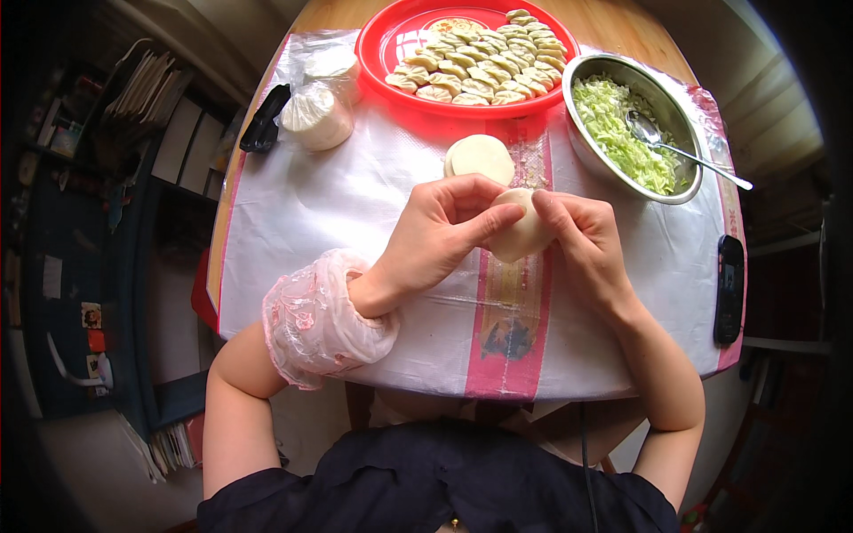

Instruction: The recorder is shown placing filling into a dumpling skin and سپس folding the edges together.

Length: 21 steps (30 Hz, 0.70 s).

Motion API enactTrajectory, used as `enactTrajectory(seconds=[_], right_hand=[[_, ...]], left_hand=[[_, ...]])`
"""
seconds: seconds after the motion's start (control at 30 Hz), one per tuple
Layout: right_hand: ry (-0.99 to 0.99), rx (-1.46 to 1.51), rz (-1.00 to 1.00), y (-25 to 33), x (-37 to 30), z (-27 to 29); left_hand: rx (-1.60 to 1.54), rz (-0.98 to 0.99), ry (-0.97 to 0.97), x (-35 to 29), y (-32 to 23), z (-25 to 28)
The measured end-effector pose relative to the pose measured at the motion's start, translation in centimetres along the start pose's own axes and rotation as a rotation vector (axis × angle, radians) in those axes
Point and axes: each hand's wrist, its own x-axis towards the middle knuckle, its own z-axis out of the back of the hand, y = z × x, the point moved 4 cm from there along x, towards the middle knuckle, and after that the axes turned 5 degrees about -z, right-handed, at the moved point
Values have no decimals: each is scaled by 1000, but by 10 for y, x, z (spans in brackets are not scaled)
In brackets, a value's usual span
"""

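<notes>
Between my two hands a round, pale dumpling wrapper (518, 233) is held up above the table. My left hand (442, 219) pinches its left edge with thumb and fingers. The right edge is pinched by my right hand (582, 242), whose thumb lies along the rim. Whether any filling is inside I cannot tell. Just beyond my left fingers lies a small stack of wrappers (481, 157). To the right stands a steel bowl (697, 133) of shredded green-and-white filling (617, 124), with a spoon (675, 148) leaning in it.
At the far side a red round tray (378, 49) carries rows of folded dumplings (489, 67). Plastic-wrapped stacks of wrappers (317, 118) and a black object (265, 119) sit at the left. A black phone (729, 289) lies by the right edge of the plastic-covered table (400, 346).
</notes>
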Motion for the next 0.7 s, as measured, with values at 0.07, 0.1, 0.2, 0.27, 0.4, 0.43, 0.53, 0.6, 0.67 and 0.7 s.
enactTrajectory(seconds=[0.07,0.1,0.2,0.27,0.4,0.43,0.53,0.6,0.67,0.7], right_hand=[[20,28,-10,0,-1,1],[39,54,-21,0,-1,2],[58,221,-62,-6,-3,4],[70,240,-85,-8,-3,5],[77,-13,37,1,0,0],[78,-12,37,1,0,0],[27,27,25,-1,-2,2],[37,186,-70,-3,-3,5],[46,247,-75,-4,-4,5],[55,307,-80,-5,-4,5]], left_hand=[[-4,8,-16,0,2,2],[-4,7,-15,0,2,1],[-69,45,-40,-1,2,-1],[-14,11,-26,0,2,0],[-6,-15,5,0,4,3],[6,-27,3,0,3,3],[2,-9,-11,1,0,0],[-13,22,-23,0,-2,-1],[4,35,-4,0,-2,-3],[4,36,-4,0,-1,-2]])
